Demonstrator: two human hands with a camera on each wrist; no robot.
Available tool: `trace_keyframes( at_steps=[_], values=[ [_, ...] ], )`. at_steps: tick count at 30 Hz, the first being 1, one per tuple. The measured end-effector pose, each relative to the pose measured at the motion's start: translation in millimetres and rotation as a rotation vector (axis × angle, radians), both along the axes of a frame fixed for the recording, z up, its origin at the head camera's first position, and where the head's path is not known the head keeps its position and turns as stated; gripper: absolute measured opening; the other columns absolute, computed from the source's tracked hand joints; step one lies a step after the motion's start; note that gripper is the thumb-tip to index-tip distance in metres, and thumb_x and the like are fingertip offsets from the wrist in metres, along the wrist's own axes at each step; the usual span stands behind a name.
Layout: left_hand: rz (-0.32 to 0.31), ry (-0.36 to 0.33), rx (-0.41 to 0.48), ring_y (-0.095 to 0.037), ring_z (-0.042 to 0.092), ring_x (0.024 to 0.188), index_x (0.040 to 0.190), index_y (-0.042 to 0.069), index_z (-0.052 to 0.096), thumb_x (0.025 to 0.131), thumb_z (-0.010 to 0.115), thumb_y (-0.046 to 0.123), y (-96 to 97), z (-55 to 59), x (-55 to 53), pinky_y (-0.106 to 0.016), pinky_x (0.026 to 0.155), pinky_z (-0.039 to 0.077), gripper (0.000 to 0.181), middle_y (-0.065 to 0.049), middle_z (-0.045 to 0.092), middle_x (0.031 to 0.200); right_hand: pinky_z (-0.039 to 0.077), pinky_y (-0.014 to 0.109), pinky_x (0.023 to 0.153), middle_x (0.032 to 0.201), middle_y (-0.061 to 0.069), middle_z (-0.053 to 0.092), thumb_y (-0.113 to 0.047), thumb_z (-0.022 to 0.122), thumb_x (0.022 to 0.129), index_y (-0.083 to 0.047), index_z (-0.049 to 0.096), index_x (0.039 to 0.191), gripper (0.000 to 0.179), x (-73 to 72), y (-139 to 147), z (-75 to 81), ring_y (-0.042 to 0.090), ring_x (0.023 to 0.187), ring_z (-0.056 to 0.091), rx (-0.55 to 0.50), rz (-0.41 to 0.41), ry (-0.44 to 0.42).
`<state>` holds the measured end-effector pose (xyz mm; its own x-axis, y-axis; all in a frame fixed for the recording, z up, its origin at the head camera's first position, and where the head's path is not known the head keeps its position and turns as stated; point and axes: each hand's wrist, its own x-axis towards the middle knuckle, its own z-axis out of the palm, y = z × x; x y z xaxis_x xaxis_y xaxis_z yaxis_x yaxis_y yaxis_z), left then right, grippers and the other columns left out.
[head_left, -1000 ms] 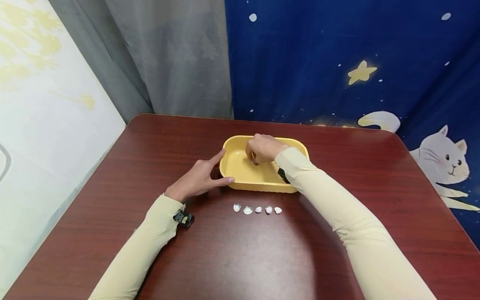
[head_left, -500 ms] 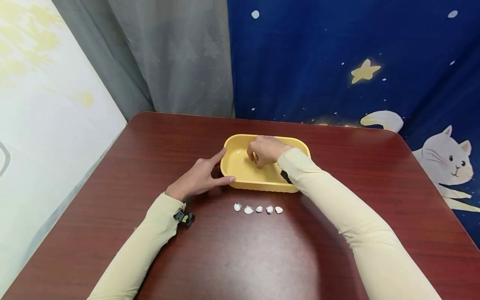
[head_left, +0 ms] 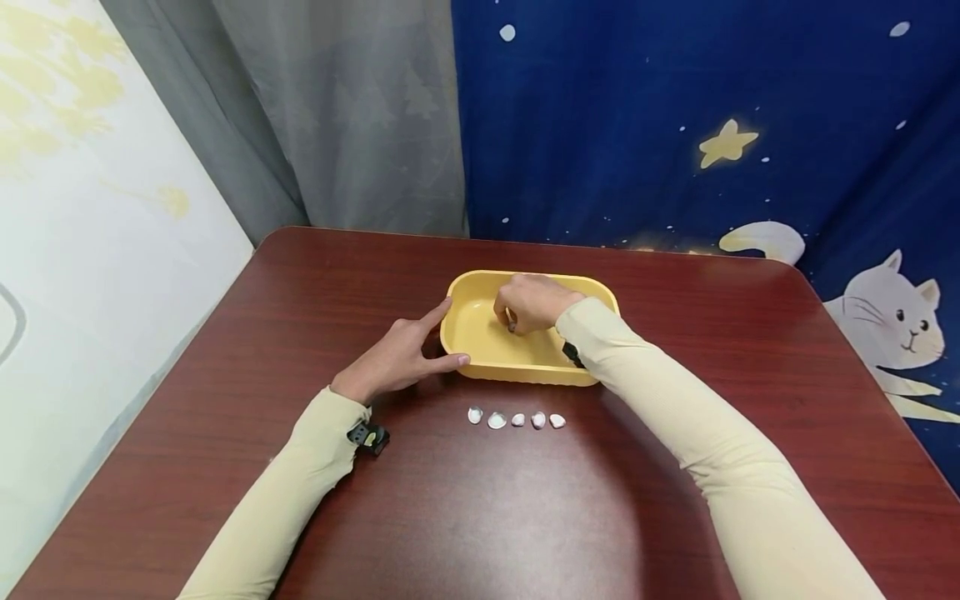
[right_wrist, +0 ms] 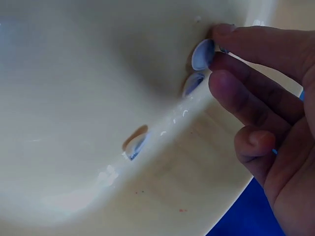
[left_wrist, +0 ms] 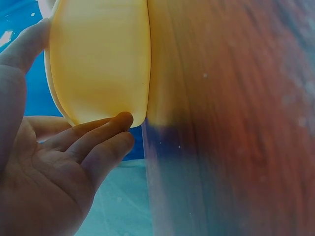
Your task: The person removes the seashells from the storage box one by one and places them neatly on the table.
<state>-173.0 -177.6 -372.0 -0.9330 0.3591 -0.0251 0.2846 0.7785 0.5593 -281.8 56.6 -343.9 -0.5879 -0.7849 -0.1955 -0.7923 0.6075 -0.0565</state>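
Note:
A yellow plastic basin stands on the table. My left hand spreads its thumb and fingers against the basin's left end; in the left wrist view its fairly straight fingers touch the yellow wall. Inside the basin, my right hand reaches down with bent fingers. In the right wrist view, thumb and fingers close on a small pale seashell, partly hidden by the fingertips. Two more shells lie close by: one purplish shell just below and another shell farther along the basin's corner.
In front of the basin, several small shells lie in a row on the dark red-brown table. Grey and blue curtains hang behind the table's far edge. A pale wall borders it on the left.
My right hand has shifted very slightly down and right inside the basin. The left hand, basin and shell row keep their places; the head view sways a little.

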Motion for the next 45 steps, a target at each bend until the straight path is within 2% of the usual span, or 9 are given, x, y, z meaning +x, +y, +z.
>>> trace_keyframes(
  at_steps=[4,11,14,17,21,32,35,42,45],
  values=[
    [0.001,-0.002,-0.002,-0.024,0.060,0.108,0.163,0.022,0.017,0.085,0.066,0.069,0.5,0.1,0.6,-0.040,0.098,0.050,0.103,-0.016,0.056,0.144,0.054,0.030,0.070,0.082,-0.003,0.072,-0.006,0.075,0.078,-0.018,0.076,0.082,0.012,-0.4,1,3.4,0.015,0.078,0.063,-0.015,-0.013,-0.017],
    [0.000,0.004,-0.011,-0.024,0.059,0.097,0.163,0.021,0.017,0.085,0.065,0.069,1.1,1.3,1.0,-0.036,0.089,0.048,0.103,-0.015,0.065,0.123,0.055,0.031,0.072,0.081,-0.004,0.071,-0.004,0.078,0.078,-0.017,0.077,0.088,0.016,2.1,2,14.4,0.014,0.079,0.064,-0.018,-0.032,-0.049],
    [0.000,-0.008,-0.012,-0.025,0.059,0.099,0.163,0.021,0.016,0.084,0.065,0.071,0.9,1.7,1.2,-0.037,0.089,0.049,0.105,-0.015,0.065,0.124,0.055,0.030,0.071,0.080,-0.004,0.070,-0.006,0.079,0.079,-0.017,0.076,0.087,0.014,4.7,3,20.2,0.014,0.078,0.064,-0.024,-0.027,-0.044],
    [0.002,-0.017,-0.018,-0.024,0.060,0.108,0.163,0.021,0.017,0.084,0.065,0.072,0.7,2.0,1.4,-0.039,0.096,0.050,0.106,-0.016,0.060,0.137,0.054,0.030,0.070,0.079,-0.005,0.070,-0.007,0.077,0.079,-0.017,0.076,0.085,0.012,7.5,5,25.9,0.013,0.077,0.063,-0.031,-0.013,-0.034],
    [0.003,-0.018,-0.028,-0.025,0.059,0.112,0.163,0.018,0.018,0.084,0.066,0.070,0.5,2.5,1.3,-0.042,0.101,0.050,0.106,-0.018,0.058,0.140,0.055,0.030,0.071,0.081,-0.004,0.071,-0.008,0.076,0.081,-0.017,0.076,0.086,0.010,13.1,8,35.0,0.013,0.077,0.063,-0.046,0.012,-0.023],
    [-0.003,-0.041,-0.022,-0.024,0.057,0.108,0.163,0.021,0.017,0.083,0.066,0.071,3.6,6.0,-0.2,-0.039,0.098,0.049,0.106,-0.015,0.056,0.143,0.055,0.032,0.070,0.080,-0.004,0.072,-0.007,0.072,0.082,-0.017,0.074,0.082,0.011,50.0,22,57.4,0.013,0.077,0.064,-0.178,0.089,0.038],
    [0.001,-0.051,-0.021,-0.024,0.056,0.105,0.163,0.022,0.016,0.082,0.065,0.074,4.1,6.1,-0.3,-0.037,0.094,0.048,0.107,-0.014,0.058,0.138,0.055,0.031,0.071,0.079,-0.005,0.072,-0.006,0.071,0.083,-0.016,0.075,0.081,0.011,60.6,24,57.8,0.012,0.075,0.064,-0.212,0.131,0.049],
    [0.001,-0.051,-0.032,-0.022,0.056,0.107,0.163,0.021,0.016,0.082,0.064,0.074,4.3,6.0,-0.3,-0.037,0.095,0.049,0.109,-0.014,0.055,0.143,0.055,0.029,0.072,0.080,-0.005,0.074,-0.007,0.077,0.079,-0.019,0.075,0.082,0.012,79.3,28,52.3,0.011,0.077,0.066,-0.261,0.180,0.076],
    [-0.001,-0.048,-0.033,-0.022,0.057,0.100,0.163,0.021,0.016,0.082,0.064,0.074,4.8,6.1,-0.5,-0.036,0.091,0.049,0.108,-0.015,0.064,0.127,0.055,0.028,0.070,0.079,-0.007,0.073,-0.007,0.080,0.077,-0.020,0.075,0.082,0.014,86.6,30,48.8,0.011,0.076,0.066,-0.282,0.185,0.083]
  ],
)
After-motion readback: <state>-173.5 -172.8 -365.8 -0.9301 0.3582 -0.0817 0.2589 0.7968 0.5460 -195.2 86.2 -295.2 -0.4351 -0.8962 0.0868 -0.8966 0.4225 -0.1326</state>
